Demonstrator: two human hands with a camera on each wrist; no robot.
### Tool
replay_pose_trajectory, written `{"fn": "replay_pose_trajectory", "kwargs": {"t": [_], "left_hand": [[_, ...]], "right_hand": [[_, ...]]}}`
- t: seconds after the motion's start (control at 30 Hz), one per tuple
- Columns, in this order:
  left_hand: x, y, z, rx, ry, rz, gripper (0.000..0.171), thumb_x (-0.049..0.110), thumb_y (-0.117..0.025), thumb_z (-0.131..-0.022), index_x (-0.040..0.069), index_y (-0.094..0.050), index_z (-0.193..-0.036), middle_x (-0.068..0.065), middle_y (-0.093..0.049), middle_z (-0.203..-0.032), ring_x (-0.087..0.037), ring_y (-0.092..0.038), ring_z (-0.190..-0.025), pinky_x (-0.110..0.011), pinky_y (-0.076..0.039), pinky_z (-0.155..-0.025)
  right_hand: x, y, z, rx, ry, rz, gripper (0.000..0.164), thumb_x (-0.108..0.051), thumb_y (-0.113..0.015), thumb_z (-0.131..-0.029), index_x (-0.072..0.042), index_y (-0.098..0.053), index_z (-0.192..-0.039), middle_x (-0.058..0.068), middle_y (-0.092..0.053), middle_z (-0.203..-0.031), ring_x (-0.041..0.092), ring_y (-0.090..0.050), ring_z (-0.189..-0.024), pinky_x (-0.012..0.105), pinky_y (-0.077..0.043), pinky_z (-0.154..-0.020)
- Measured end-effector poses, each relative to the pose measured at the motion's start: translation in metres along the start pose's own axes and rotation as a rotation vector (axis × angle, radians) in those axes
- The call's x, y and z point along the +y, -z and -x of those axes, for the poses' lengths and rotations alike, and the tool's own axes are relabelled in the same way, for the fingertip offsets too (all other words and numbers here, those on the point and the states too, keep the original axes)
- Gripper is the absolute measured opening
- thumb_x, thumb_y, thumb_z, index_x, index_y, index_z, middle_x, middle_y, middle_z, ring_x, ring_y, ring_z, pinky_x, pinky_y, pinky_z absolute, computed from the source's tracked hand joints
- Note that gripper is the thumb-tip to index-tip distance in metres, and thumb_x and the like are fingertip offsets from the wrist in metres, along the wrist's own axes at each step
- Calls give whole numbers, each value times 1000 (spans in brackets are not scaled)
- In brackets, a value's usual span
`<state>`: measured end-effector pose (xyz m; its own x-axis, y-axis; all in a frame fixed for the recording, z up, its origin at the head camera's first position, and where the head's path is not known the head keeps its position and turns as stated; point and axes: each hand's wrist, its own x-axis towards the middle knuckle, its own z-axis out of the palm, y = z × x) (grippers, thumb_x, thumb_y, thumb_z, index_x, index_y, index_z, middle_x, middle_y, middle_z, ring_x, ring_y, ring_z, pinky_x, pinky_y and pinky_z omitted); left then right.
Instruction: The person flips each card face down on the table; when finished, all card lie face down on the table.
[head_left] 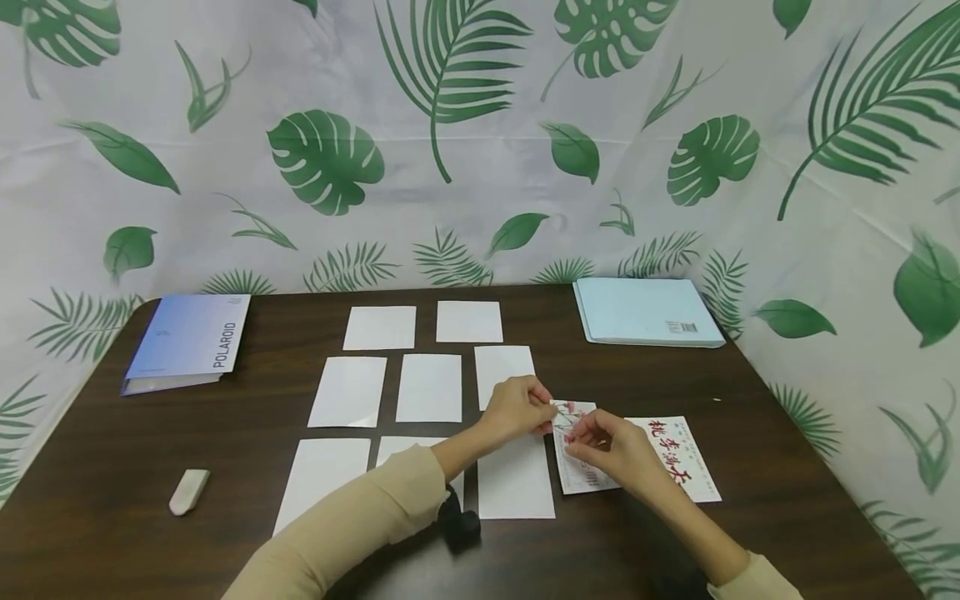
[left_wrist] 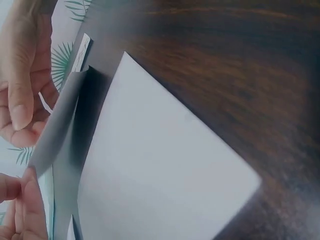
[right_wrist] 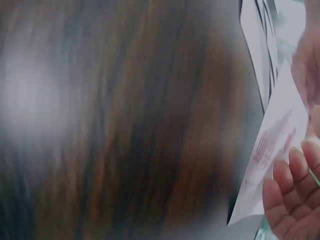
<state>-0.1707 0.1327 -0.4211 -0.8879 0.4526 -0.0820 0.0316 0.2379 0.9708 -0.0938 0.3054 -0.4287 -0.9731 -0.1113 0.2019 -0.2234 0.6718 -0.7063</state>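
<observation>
A white card printed with pink flowers stands tilted over the dark table, right of the rows of blank cards. My left hand pinches its upper left edge between thumb and fingers. In the left wrist view, the card's shaded back curves slightly. My right hand hovers in front of the card's right part, its fingers loosely bent and thumb apart from them. The right wrist view has these fingers overlapping the card's printed face. Partly behind the right hand lies a card with red characters.
Several blank white cards lie in rows left of the hands, some partly covered by my left sleeve. A blue POLAROID folder is at the back left, a light blue booklet at the back right. A white eraser-like block sits front left.
</observation>
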Motion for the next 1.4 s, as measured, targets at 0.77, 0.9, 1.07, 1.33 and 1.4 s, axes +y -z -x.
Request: {"fn": "replay_pose_trajectory", "kwargs": {"t": [0.77, 0.9, 1.07, 1.33, 1.4], "left_hand": [[1, -12, 14, -52, 22, 154, 29, 4, -68, -85, -9, -57, -108, -15, -67, -93, -24, -70, -77, -28, -58, -64], [-3, -16, 17, -50, 54, 165, 32, 3, -71, -81, -7, -57, -108, -15, -67, -95, -24, -69, -78, -30, -58, -64], [-6, -18, 18, -45, 58, 168, 24, 0, -72, -79, -6, -60, -99, -13, -68, -87, -18, -68, -70, -28, -58, -61], [-4, -12, 24, -115, 30, -34, 9, 6, -70, -83, -1, -64, -81, -7, -68, -65, -14, -67, -54, -21, -54, -51], [-4, -12, 25, -148, 32, -124, 11, 9, -70, -84, 1, -65, -77, -4, -67, -60, -12, -66, -51, -19, -52, -49]], "right_hand": [[-23, 40, -6, 63, -203, 37, 9, -2, -66, -83, 3, -61, -89, 6, -62, -71, 5, -54, -57, 20, -49, -50], [-21, 52, -6, 103, -218, 76, 11, -3, -66, -85, 3, -60, -92, 7, -62, -73, 10, -56, -59, 20, -51, -52], [-16, 57, -2, 93, -275, 9, 18, -7, -65, -87, 4, -58, -98, 10, -62, -78, 14, -57, -65, 22, -56, -59], [9, 51, 5, 18, -332, 43, 18, -9, -67, -86, 5, -59, -95, 7, -58, -69, 15, -56, -59, 24, -55, -56], [15, 47, 7, -1, -338, 77, 18, -9, -69, -84, 4, -60, -92, 6, -58, -66, 15, -56, -56, 24, -55, -54]]}}
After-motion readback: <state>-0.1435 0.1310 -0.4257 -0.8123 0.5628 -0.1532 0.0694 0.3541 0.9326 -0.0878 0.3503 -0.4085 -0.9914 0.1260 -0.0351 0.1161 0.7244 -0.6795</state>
